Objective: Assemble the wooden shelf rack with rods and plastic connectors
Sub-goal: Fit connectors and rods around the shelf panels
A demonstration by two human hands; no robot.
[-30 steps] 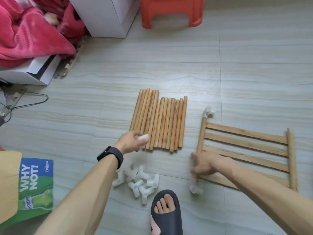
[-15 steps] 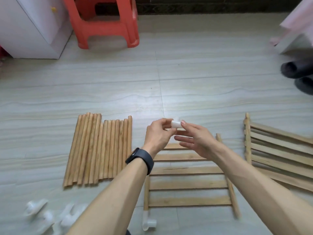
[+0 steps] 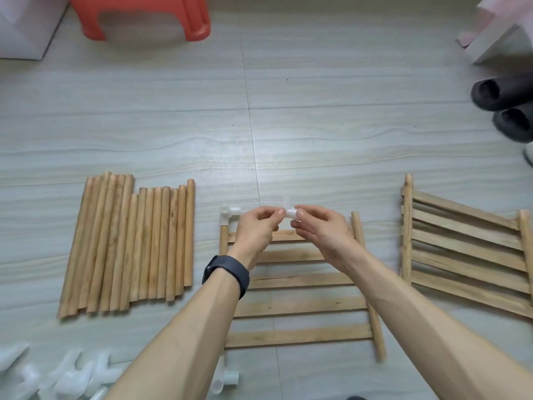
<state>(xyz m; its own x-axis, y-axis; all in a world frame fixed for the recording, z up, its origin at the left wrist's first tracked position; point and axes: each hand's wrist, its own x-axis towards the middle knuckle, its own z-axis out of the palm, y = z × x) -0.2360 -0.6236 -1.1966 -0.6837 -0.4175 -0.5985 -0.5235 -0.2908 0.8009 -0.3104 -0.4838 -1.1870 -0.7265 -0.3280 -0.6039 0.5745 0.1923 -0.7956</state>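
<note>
Connector [image 3: 290, 212], a short white translucent plastic piece, sits pinched between the fingertips of both my hands above the far end of the slatted wooden panel [image 3: 302, 307] lying on the floor. Half a second ago my right fingers lay straighter against it. Now my right hand [image 3: 323, 235] curls thumb and forefinger onto it, as my left hand [image 3: 255, 229] does. A fitted elbow piece [image 3: 230, 216] caps the panel's far-left post. Smooth round rods [image 3: 129, 243] lie side by side to the left, and a second panel [image 3: 467, 249] lies to the right.
</note>
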